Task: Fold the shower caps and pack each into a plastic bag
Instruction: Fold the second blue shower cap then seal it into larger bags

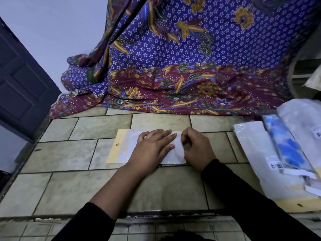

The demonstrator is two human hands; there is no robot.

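At the left, the plastic bag (pixel 121 150) is lying flat on the tiled surface (pixel 69 153). Its long axis is running left to right, and its yellowish header end with the hang hole (pixel 117 144) is pointing left. The left hand (pixel 152 148) is pressing down on the middle of the bag, with fingers (pixel 166 136) straight, close together and pointing right. Just beyond the fingertips, the folded white shower cap (pixel 178 152) is showing at the bag's right end, which seems to be the mouth. The right hand (pixel 198 148) is touching this end. Its fingers are curling and pinching there, though I cannot tell whether they are taking the film alone or the cap also. The cap is therefore lying directly left of the right hand, which is nearer to it, so pushing leftward along the bag's length looks like the coming move. Far right, a pile of spare bags (pixel 251 141) and a blue packet (pixel 286 146) are waiting.
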